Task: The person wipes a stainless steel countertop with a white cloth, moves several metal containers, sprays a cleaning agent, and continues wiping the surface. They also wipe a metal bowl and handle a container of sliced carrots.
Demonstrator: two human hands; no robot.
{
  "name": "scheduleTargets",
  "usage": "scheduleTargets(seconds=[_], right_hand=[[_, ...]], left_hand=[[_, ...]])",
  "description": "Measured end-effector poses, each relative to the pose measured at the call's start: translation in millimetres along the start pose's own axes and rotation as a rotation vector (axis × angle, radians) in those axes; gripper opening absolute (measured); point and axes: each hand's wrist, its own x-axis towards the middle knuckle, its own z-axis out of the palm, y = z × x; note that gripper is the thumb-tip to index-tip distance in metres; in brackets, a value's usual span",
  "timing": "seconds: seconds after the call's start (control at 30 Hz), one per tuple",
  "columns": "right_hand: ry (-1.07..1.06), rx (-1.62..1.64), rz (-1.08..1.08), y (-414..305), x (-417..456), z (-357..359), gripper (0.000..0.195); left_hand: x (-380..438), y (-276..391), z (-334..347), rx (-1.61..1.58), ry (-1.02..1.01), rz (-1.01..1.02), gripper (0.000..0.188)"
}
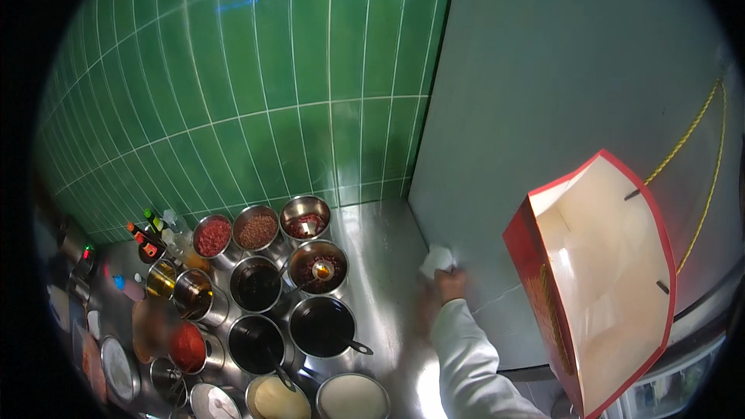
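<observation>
My right hand (451,286), in a white sleeve (465,343), is shut on a white wad of cloth or paper (437,261). It presses the wad against the foot of a grey panel (495,186), beside the back right of a stainless steel counter (372,279). A faint pale streak (497,298) marks the panel right of the wrist. My left hand is out of view. Left of my right hand stand steel pots, among them one of dark liquid (321,323) with a ladle (361,347) and one of red chilli oil or sauce (314,262) with a ladle in it.
A red paper bag (605,279) hangs by a yellow cord (684,145) on the panel, close to my arm. Pots of white powder or granules (353,398), yellowish powder (279,398) and red paste (188,346) crowd the left. Bottles (145,238) stand near the green tiled wall (279,70).
</observation>
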Motion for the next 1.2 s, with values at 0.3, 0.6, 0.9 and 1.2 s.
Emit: scheduleTargets(seconds=[0.3, 0.6, 0.9, 1.2], right_hand=[[0.025, 0.68, -0.129, -31, 114, 79, 0.031], [0.037, -0.317, 0.084, 86, 80, 116, 0.039], [-0.019, 1.093, -0.267, -66, 210, 144, 0.03], [0.035, -0.157, -0.005, 54, 93, 163, 0.032]], left_hand=[[15, -13, 12, 0.238, 0.074, -0.054, 0.041], [29, -23, 20, 0.246, 0.102, -0.066, 0.041], [33, -33, 21, 0.241, 0.11, -0.054, 0.042], [13, -48, 1, 0.281, 0.196, -0.076, 0.042]])
